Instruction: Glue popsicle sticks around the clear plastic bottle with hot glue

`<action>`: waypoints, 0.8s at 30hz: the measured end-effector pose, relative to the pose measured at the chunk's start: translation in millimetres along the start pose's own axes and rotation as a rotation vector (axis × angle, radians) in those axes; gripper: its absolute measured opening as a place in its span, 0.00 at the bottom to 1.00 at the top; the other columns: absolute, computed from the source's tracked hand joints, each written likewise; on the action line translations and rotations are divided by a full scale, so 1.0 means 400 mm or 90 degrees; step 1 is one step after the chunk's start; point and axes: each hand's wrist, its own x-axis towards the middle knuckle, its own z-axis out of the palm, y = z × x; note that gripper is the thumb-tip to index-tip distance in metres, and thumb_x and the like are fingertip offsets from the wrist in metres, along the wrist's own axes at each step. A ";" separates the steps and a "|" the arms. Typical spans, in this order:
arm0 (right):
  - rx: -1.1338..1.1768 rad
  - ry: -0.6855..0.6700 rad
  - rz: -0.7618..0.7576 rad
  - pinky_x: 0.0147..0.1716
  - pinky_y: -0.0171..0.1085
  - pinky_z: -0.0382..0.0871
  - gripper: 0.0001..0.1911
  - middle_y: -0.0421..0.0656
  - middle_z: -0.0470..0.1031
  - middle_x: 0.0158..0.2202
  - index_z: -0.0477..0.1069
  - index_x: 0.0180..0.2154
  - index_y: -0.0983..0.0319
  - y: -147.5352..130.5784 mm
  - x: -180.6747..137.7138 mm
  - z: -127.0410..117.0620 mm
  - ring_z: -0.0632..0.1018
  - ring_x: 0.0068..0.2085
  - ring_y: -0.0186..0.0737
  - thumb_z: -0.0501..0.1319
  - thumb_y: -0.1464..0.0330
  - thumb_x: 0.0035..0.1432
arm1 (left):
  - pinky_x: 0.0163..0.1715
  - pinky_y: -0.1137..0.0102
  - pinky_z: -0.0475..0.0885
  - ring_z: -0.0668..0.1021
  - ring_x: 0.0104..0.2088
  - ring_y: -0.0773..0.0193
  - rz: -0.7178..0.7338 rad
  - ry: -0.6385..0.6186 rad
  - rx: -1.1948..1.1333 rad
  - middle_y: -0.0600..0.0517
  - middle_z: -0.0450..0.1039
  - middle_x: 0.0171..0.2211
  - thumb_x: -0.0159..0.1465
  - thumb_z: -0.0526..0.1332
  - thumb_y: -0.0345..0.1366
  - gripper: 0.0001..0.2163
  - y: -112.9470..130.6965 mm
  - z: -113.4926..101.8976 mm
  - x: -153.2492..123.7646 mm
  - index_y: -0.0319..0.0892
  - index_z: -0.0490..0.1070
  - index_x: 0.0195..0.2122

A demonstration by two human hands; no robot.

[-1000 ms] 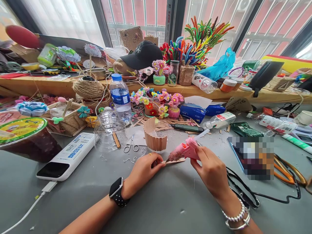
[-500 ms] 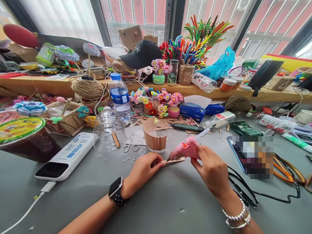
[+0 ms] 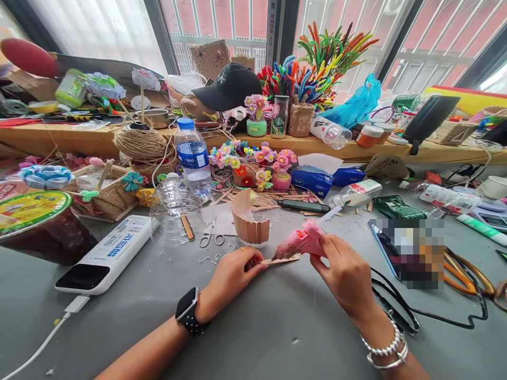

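Observation:
Between the fingertips of my left hand (image 3: 234, 273) is one end of a flat wooden craft stick (image 3: 285, 260), low over the grey table. My right hand (image 3: 344, 274) grips a pink hot glue gun (image 3: 306, 240), a translucent glue stick (image 3: 331, 214) poking out of its back. The gun's dirty nozzle points left, at the stick's upper face; whether it touches cannot be told. Just beyond stands a curved wall of upright wooden sticks (image 3: 251, 224) round a clear plastic base, part of its rim without sticks.
Small scissors (image 3: 212, 235) lie left of the stick wall, near a cut plastic bottle (image 3: 174, 211). A green utility knife (image 3: 303, 206) and loose sticks lie behind. A white power bank (image 3: 105, 258) is at left, a phone (image 3: 384, 248) and black cable (image 3: 396, 311) at right.
The glue gun's nozzle has shifted slightly left along the stick, and the gun is tilted a little more. My left hand keeps its hold on the stick.

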 end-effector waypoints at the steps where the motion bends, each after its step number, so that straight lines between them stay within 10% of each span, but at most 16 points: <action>1: 0.004 -0.002 0.001 0.26 0.35 0.63 0.10 0.45 0.72 0.30 0.67 0.38 0.67 0.001 0.000 0.000 0.72 0.29 0.38 0.52 0.71 0.54 | 0.28 0.74 0.64 0.73 0.29 0.66 -0.001 0.001 -0.002 0.53 0.73 0.29 0.59 0.54 0.42 0.10 0.000 0.000 0.000 0.42 0.69 0.32; 24: -0.005 -0.003 0.014 0.24 0.33 0.60 0.08 0.43 0.72 0.28 0.68 0.35 0.66 0.013 0.010 -0.012 0.72 0.28 0.37 0.53 0.71 0.52 | 0.29 0.74 0.64 0.73 0.29 0.66 0.001 -0.005 0.006 0.53 0.72 0.29 0.59 0.53 0.41 0.10 -0.001 -0.001 0.000 0.42 0.69 0.32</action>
